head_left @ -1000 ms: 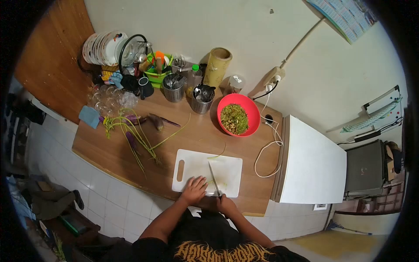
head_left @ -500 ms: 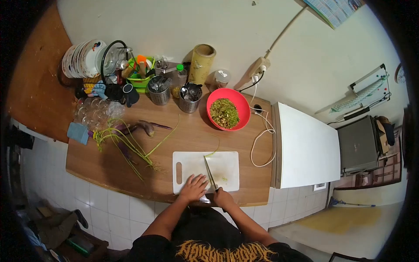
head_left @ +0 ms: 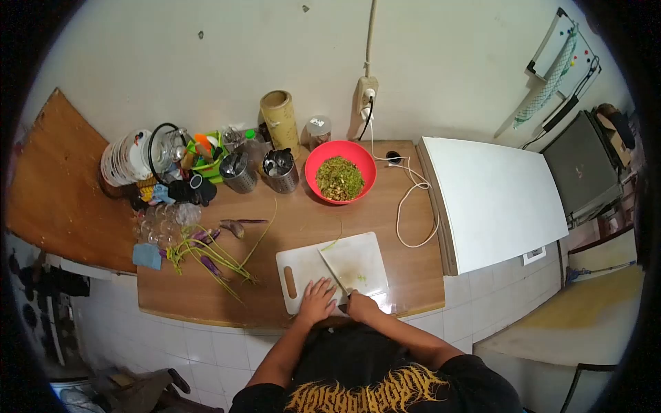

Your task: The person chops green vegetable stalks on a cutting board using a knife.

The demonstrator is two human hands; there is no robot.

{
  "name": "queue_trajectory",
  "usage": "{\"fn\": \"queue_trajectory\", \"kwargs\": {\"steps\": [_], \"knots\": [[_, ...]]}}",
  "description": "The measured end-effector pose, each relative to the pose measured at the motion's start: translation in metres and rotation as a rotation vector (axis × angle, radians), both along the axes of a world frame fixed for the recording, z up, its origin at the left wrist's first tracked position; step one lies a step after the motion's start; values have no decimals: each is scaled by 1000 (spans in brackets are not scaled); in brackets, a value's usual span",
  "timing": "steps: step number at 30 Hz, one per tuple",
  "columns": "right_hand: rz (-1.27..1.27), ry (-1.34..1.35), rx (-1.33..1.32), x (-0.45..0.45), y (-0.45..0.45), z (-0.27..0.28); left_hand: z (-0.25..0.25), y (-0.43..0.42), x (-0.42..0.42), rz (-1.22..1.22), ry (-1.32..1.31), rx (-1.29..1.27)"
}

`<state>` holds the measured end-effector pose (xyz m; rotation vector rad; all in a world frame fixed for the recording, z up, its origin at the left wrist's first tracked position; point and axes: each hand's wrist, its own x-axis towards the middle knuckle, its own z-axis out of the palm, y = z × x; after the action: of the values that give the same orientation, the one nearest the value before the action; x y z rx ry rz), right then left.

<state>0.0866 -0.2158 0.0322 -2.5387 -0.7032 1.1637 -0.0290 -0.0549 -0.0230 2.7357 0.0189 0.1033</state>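
Observation:
My right hand (head_left: 363, 308) is closed around the handle of a kitchen knife (head_left: 334, 270), its blade slanting up and left across the white cutting board (head_left: 372, 258). My left hand (head_left: 317, 301) lies on the board left of the blade, fingers stretched out and apart. Whether anything lies under those fingers is hidden. A thin green stem (head_left: 331, 244) shows by the knife tip at the board's far edge. Small green bits (head_left: 361, 277) lie to the right of the blade. Beyond the board stands a red bowl (head_left: 370, 180) holding chopped greens (head_left: 341, 179).
Long green stems (head_left: 227, 256) and purple eggplants (head_left: 234, 228) lie left of the board. Behind them are utensil holders (head_left: 281, 180), a bamboo tube (head_left: 279, 120) and a dish rack with plates (head_left: 122, 162). A white cable (head_left: 399, 213) and a white-topped cabinet (head_left: 492, 206) are at the right.
My view has turned, so the table and board appear tilted differently. The left hand stays on the board and the right hand keeps hold of the knife.

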Motion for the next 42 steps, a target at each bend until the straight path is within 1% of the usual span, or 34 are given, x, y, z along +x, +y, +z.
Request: {"fn": "queue_trajectory", "kwargs": {"steps": [3,7,8,11,15,19,24,26,31,34,36,38,42], "knots": [[-30,37,9,-1,4,0,-2,0,2,1,-3,-53],[11,-17,73,10,18,-2,-4,3,0,0,-13,-62],[38,-48,107,12,18,2,-4,1,1,3,4,-62],[53,-37,79,9,8,19,-4,-2,2,17,14,-86],[32,-19,58,-2,-3,3,-4,-6,2,62,18,-83],[29,-39,121,4,7,-8,-2,-5,0,67,4,-90],[33,-68,130,4,13,-4,-6,-6,0,57,-1,-101],[30,-60,81,-3,10,0,-5,-5,1,62,17,-109],[3,-63,108,2,16,-19,-5,-6,1,68,23,-116],[-27,-60,108,2,19,-12,-4,-7,0,62,19,-104],[-46,-53,103,0,19,-19,-3,-4,2,59,15,-91],[27,-68,104,-8,13,-20,-2,-5,2,57,24,-107],[-30,-17,88,-4,10,-15,-2,-5,2,59,30,-126]]}}
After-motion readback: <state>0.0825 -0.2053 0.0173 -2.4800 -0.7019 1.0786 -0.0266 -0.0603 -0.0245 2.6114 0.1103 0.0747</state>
